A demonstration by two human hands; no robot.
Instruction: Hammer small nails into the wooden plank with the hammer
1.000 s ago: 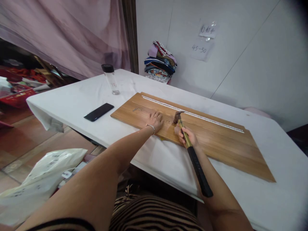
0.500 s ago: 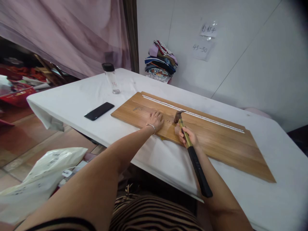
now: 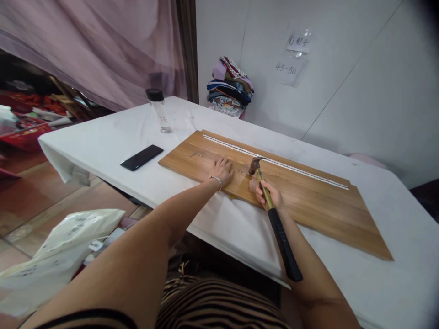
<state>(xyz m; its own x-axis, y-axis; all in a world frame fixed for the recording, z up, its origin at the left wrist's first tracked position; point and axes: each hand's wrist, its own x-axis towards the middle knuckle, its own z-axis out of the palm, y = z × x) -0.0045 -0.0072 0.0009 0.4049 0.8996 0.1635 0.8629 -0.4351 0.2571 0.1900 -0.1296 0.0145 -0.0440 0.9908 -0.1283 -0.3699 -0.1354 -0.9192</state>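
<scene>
A long wooden board [image 3: 308, 201] lies on the white table [image 3: 113, 137]. My right hand [image 3: 269, 194] is closed round a hammer [image 3: 274, 219] high on its handle, near the head. The hammer's head [image 3: 255, 164] rests on the board. My left hand [image 3: 222, 170] lies on the board with its fingers down, just left of the hammer head, a bracelet on the wrist. Small nails [image 3: 196, 155] lie on the board's left end. A white strip [image 3: 274, 162] runs along the board's far edge.
A black phone [image 3: 141, 157] lies on the table left of the board. A clear bottle with a black cap [image 3: 158, 111] stands behind it. Folded cloths [image 3: 229, 87] are stacked against the wall. A white plastic bag [image 3: 58, 256] sits on the floor at lower left.
The hammer head has shifted very slightly; both hands stay in about the same place on the board.
</scene>
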